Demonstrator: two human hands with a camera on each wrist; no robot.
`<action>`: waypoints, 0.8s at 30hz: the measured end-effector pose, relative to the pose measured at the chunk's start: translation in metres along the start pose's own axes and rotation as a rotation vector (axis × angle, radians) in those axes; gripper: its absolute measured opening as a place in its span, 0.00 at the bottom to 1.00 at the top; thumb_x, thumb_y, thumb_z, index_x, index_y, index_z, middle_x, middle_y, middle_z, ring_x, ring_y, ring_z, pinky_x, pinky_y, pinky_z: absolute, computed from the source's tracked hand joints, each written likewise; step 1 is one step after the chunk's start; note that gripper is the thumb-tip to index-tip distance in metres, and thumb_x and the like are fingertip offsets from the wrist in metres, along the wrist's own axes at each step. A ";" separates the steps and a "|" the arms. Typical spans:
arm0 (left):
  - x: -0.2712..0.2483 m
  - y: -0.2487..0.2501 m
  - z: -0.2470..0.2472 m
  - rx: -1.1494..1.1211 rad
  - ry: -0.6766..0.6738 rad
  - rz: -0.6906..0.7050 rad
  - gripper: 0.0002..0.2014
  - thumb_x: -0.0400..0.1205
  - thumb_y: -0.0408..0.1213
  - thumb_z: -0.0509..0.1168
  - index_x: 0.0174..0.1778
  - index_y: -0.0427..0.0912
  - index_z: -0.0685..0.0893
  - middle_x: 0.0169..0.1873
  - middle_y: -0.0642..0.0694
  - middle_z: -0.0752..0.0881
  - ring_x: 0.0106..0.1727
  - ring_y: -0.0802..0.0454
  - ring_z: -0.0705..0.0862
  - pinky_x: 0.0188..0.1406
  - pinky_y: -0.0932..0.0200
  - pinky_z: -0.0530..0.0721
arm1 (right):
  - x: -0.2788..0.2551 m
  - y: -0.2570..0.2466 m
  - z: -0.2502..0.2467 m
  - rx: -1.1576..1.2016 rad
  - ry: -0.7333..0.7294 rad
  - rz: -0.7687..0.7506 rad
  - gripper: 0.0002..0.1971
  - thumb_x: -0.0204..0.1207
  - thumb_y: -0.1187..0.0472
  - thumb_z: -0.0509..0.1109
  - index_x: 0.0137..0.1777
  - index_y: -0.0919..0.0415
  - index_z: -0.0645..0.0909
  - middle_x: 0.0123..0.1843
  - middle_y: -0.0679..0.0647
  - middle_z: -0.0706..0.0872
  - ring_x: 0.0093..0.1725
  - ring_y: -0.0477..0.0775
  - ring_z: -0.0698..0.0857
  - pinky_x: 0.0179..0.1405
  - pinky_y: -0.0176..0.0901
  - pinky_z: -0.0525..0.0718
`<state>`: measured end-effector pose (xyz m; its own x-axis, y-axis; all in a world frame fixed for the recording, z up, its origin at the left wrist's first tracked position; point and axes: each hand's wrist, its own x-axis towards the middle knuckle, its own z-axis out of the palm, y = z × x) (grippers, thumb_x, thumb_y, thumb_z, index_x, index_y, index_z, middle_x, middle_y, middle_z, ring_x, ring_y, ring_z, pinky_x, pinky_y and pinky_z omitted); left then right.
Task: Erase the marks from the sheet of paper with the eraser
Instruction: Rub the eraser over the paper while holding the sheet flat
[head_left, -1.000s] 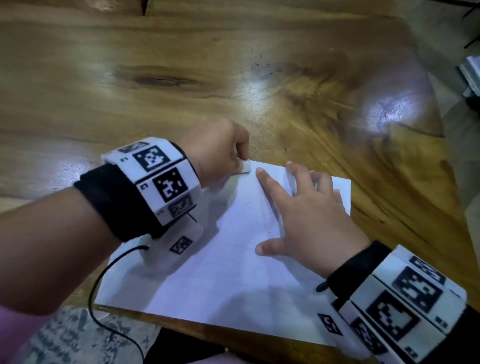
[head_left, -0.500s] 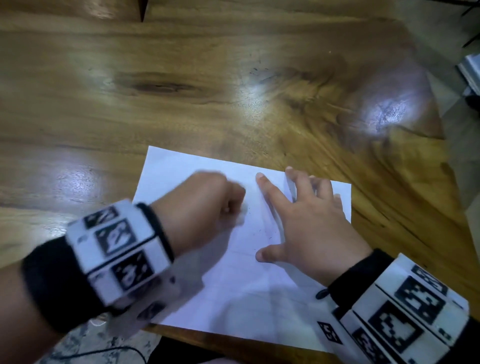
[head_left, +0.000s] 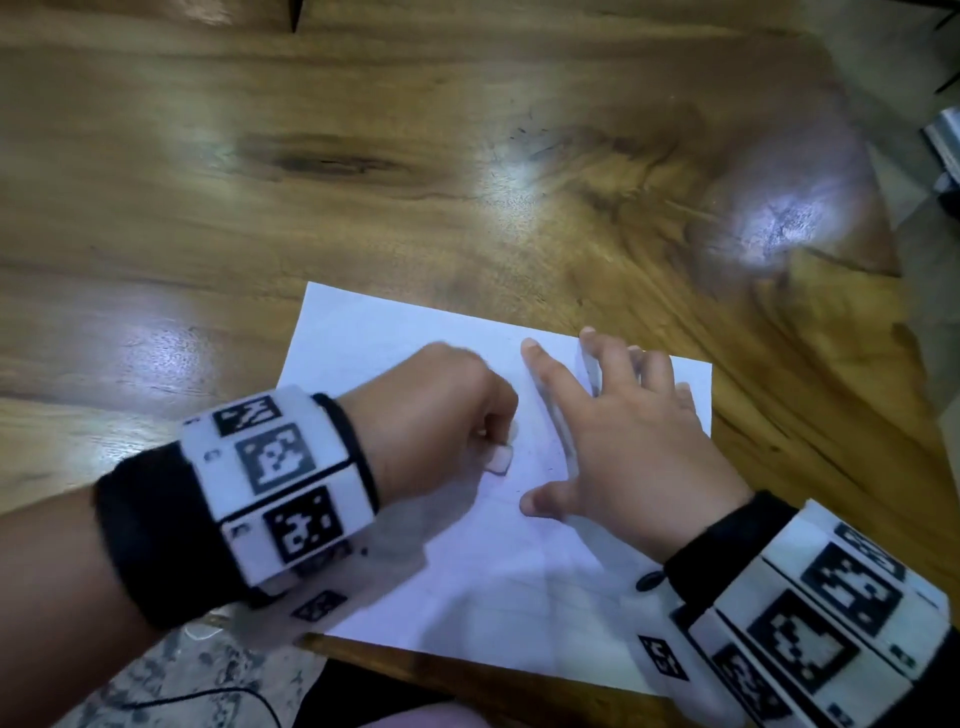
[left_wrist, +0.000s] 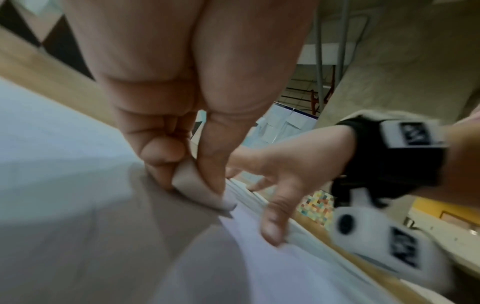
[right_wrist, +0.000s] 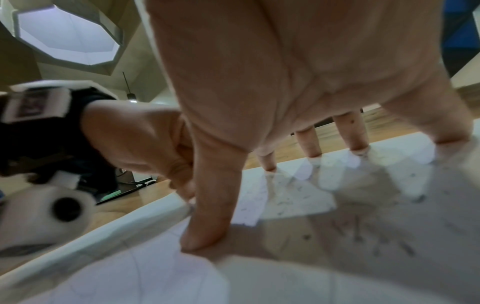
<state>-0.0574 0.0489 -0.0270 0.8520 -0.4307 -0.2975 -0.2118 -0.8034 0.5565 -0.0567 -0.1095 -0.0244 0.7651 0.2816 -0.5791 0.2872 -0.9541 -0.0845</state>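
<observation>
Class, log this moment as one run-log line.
left hand: pinches eraser on sheet of paper | right hand: flat, pressing sheet | faint marks remain

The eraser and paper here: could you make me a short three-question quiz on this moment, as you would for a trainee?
1. True or false: the right hand lies spread with straight fingers on the sheet of paper.
2. Which hand pinches the eraser? A) left hand B) right hand C) neither
3. Fill in: the sheet lies on a wooden ____.

Key
1. True: its fingers and thumb press the sheet flat.
2. A: the left wrist view shows thumb and fingers pinching the eraser, its tip on the paper.
3. table.
</observation>
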 end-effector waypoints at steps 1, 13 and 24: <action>0.009 0.000 -0.005 0.016 0.044 -0.014 0.03 0.71 0.33 0.68 0.36 0.43 0.86 0.26 0.58 0.77 0.27 0.62 0.70 0.33 0.76 0.69 | 0.000 0.000 0.000 0.000 -0.002 0.004 0.58 0.60 0.32 0.74 0.77 0.33 0.32 0.80 0.49 0.38 0.77 0.62 0.46 0.76 0.69 0.57; -0.002 -0.007 -0.003 0.014 0.055 -0.014 0.02 0.71 0.33 0.69 0.34 0.44 0.84 0.27 0.55 0.74 0.28 0.58 0.70 0.31 0.77 0.69 | 0.000 0.001 0.001 0.026 -0.002 0.002 0.58 0.60 0.33 0.74 0.77 0.33 0.32 0.79 0.46 0.38 0.76 0.61 0.44 0.77 0.68 0.55; -0.013 -0.017 -0.002 0.025 -0.046 0.017 0.01 0.71 0.35 0.69 0.35 0.45 0.84 0.29 0.56 0.77 0.32 0.56 0.73 0.29 0.77 0.65 | 0.000 0.000 0.000 0.043 -0.011 0.010 0.58 0.60 0.33 0.75 0.77 0.32 0.32 0.78 0.46 0.38 0.77 0.60 0.44 0.78 0.68 0.53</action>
<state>-0.0643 0.0687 -0.0312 0.8252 -0.4628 -0.3238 -0.2385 -0.8052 0.5429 -0.0569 -0.1099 -0.0244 0.7612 0.2710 -0.5892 0.2544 -0.9605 -0.1130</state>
